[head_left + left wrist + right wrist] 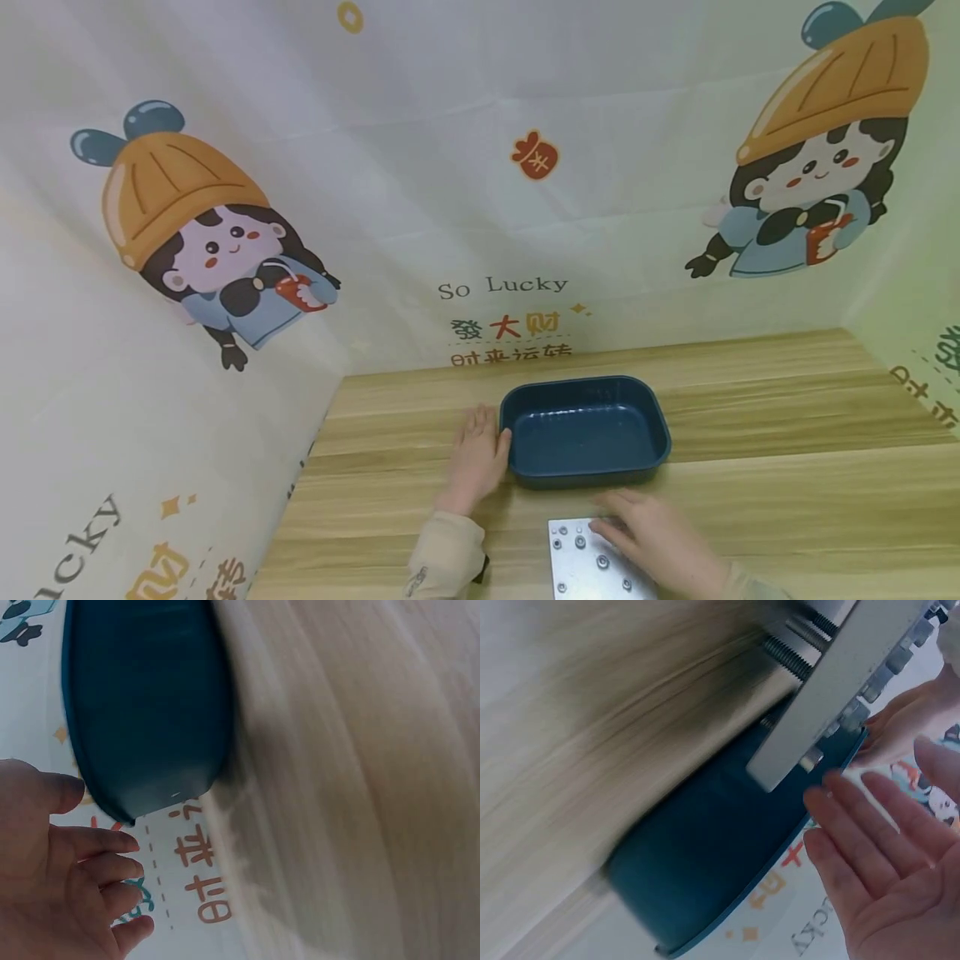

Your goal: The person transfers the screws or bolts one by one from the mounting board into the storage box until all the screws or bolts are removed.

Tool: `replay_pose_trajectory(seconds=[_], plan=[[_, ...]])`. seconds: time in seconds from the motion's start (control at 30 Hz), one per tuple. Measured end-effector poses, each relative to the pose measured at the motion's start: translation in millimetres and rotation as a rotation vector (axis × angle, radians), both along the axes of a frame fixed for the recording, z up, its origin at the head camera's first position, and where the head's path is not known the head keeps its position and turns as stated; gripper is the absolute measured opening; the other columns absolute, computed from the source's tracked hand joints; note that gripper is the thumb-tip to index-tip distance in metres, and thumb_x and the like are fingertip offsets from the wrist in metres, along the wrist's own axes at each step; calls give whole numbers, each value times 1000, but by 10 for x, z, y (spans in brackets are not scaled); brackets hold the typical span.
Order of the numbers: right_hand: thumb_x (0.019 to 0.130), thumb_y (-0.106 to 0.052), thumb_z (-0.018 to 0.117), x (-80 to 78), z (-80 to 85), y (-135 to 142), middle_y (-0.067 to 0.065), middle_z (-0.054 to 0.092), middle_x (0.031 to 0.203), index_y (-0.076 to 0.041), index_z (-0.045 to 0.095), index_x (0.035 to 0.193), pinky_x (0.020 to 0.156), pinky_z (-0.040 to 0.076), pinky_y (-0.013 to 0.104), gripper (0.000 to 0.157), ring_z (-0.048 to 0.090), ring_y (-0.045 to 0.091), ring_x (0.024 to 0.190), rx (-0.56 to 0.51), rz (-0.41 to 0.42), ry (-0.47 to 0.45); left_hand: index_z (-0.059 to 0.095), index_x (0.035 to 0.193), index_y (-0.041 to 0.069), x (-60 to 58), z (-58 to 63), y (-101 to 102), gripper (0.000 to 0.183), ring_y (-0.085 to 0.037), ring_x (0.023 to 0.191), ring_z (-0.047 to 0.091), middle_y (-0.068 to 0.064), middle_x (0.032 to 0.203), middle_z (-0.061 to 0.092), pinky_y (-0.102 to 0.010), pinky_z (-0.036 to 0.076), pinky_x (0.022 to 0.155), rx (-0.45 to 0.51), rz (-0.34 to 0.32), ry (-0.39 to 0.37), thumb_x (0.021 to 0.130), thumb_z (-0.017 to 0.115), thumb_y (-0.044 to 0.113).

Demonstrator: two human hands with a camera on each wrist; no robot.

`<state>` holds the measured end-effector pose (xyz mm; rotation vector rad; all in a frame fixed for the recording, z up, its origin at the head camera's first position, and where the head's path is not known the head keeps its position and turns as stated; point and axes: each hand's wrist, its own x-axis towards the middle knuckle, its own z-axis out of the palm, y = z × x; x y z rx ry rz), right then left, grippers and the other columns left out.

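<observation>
A dark blue rectangular basin (pixel 585 442) sits on the wooden table. My left hand (pixel 476 458) is at its left end, the thumb by the rim and the fingers extended; whether the thumb touches is unclear. In the left wrist view, the left hand (pixel 67 862) shows its palm and loosely bent fingers beside the basin (pixel 150 712). My right hand (pixel 660 533) hovers at the right side of a silver metal plate (pixel 577 575) fitted with several bolts. The right wrist view shows that hand (pixel 892 870) with fingers spread and nothing gripped, near the plate (pixel 832 697), whose threaded bolt ends (pixel 787 656) project below.
The wooden table (pixel 397 425) runs back to a printed cloth backdrop (pixel 420 208) with cartoon figures and lettering. Similar cloth hangs along the left side (pixel 90 417) and the right. The basin stands just behind the metal plate.
</observation>
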<state>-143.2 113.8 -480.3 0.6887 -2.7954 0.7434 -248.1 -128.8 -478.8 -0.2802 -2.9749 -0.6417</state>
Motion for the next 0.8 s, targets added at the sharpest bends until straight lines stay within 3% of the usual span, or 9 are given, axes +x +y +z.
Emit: replay_pose_trajectory(seconds=[0.13,0.3,0.8], plan=[[94,-27,66,-67,-12,-102,-1,74,100,-10,73,106,80,58,34,23,70,15,92,-1,127,-2,42,142,-14,-29,-62,17,53,-45,145,29,-33,151,35,-52,25,120,-9,-10,10,104,42,23],[93,-25,68,-127,-34,-204,-7,70,94,-13,74,99,75,57,29,15,67,8,85,-16,205,12,42,140,-15,-40,-114,21,51,-46,144,30,-34,151,35,-53,27,119,20,-13,9,103,43,19],[86,-15,73,-217,-55,-372,-5,67,86,-14,69,86,68,55,26,5,65,7,76,50,251,-19,39,144,-14,-57,-183,41,51,-45,145,28,-32,152,34,-54,27,119,19,-14,40,104,40,19]])
